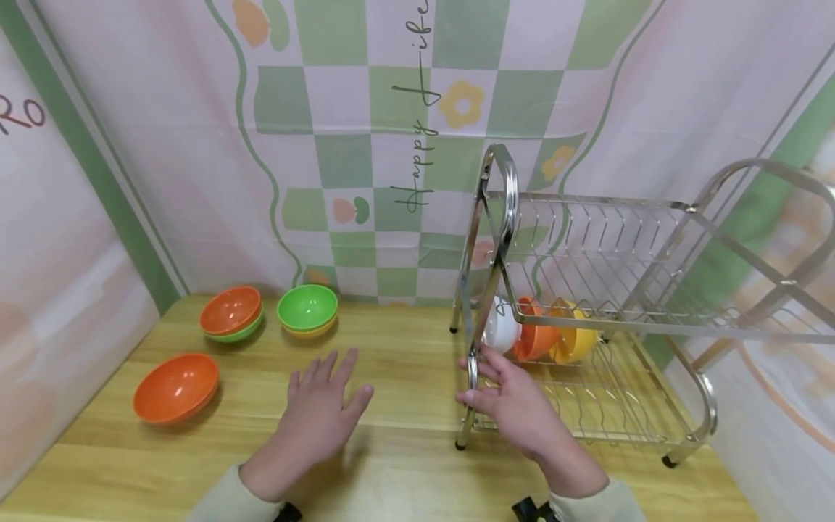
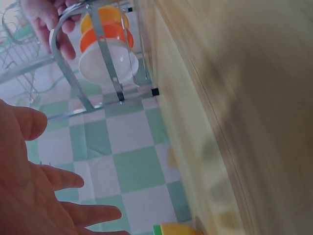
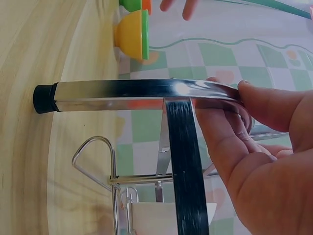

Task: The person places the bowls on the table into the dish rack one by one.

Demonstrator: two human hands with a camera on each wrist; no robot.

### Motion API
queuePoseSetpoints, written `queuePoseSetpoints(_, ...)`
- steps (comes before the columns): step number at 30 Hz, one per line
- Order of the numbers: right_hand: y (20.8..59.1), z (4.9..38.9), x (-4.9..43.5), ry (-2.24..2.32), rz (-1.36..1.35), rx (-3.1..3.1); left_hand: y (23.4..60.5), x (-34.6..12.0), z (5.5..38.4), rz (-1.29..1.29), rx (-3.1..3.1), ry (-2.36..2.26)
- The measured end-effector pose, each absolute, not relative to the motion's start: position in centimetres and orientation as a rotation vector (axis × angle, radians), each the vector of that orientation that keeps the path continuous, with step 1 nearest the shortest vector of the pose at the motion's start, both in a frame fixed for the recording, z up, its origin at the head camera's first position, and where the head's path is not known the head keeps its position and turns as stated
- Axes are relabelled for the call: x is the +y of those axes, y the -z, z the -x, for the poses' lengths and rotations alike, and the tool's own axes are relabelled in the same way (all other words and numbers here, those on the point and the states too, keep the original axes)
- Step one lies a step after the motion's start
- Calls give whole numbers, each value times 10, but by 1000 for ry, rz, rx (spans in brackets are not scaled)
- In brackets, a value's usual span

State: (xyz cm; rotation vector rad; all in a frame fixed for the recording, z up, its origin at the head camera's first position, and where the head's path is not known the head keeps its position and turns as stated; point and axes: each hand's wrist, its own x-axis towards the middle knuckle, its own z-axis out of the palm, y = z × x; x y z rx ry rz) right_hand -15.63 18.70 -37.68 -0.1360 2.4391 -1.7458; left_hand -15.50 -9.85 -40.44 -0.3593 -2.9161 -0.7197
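A wood-grain table [image 1: 407, 471] spread across the lower frame. On its right stood the two-tier chrome dish rack [image 1: 607, 323], its near left upright gripped between the right hand's [image 1: 518, 406] thumb and fingers. The left hand [image 1: 322, 413], fingers spread, hovered at lower centre, holding nothing. At left sat a single orange bowl [image 1: 176, 389]; above it, an orange-on-green stack [image 1: 230, 310] and a green-on-yellow stack [image 1: 308, 307]. White [image 1: 501, 330], orange and yellow bowls [image 1: 577, 342] stood on edge in the lower tier.
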Motion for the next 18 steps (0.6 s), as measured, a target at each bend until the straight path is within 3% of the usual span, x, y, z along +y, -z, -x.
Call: queuePoseSetpoints(18, 382, 163, 187, 2023, -39, 2156, 397, -175, 148, 141, -2906, 773)
